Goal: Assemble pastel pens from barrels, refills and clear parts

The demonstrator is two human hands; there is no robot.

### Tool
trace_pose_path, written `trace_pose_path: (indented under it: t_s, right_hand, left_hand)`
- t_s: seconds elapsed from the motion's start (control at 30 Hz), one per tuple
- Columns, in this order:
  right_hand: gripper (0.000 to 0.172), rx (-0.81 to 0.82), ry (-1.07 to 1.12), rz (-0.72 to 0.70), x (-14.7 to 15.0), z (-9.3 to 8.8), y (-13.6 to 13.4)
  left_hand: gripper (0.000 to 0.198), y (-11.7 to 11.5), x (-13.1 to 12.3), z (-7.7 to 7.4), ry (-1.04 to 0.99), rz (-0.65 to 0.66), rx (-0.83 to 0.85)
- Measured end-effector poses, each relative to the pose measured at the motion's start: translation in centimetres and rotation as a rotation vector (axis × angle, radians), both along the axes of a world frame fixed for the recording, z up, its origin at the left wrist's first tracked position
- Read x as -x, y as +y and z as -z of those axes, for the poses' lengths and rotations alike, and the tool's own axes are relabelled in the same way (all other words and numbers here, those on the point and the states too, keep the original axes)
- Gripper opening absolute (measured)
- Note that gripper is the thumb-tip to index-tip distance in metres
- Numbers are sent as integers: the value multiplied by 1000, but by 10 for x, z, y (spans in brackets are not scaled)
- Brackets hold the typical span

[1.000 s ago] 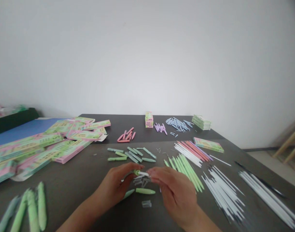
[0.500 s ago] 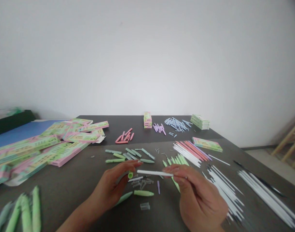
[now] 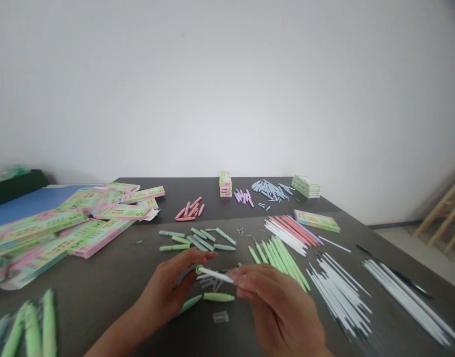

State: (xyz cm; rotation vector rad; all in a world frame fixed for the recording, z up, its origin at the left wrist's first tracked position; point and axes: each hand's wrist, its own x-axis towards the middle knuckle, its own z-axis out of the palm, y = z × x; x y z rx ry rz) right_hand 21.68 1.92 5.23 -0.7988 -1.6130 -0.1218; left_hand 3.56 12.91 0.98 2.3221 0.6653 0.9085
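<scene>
My left hand [image 3: 177, 278] is closed around a green pen barrel [image 3: 198, 269], whose round open end faces right; the rest is hidden by the fingers. Between the fingertips of my right hand [image 3: 281, 303] is a thin white tube [image 3: 217, 275], its left end at the mouth of the barrel. How far it sits inside, I cannot tell. Below the hands lie a pale green tapered barrel [image 3: 219, 297] and a short clear plastic piece [image 3: 220, 317]. More clear pieces [image 3: 208, 284] show partly behind the hands.
Green barrels [image 3: 203, 242] lie beyond my left hand. Green pens [image 3: 283, 258], white refills [image 3: 341, 292] and long white rods [image 3: 406, 300] spread to the right. Printed boxes [image 3: 100, 218] pile up at the left. Pink [image 3: 190, 210] and blue pieces [image 3: 272, 191] lie farther back.
My right hand has moved left, bringing the white tube's end to the green barrel's opening. My left hand stays nearly in place, and the view has shifted slightly.
</scene>
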Motion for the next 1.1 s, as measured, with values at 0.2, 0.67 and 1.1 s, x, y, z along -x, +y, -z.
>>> trace_pose_path:
  t_s: [0.2, 0.67, 1.1]
  right_hand:
    - [36, -38, -156, 27, 0, 2, 3]
    - [24, 142, 68, 22, 4, 12, 16]
    - [16, 539, 787, -125, -13, 18, 42]
  left_hand:
    - [27, 0, 0, 3, 12, 5, -44]
    - [16, -4, 2, 4, 19, -97, -144]
    - [22, 2, 1, -9, 83, -103, 193]
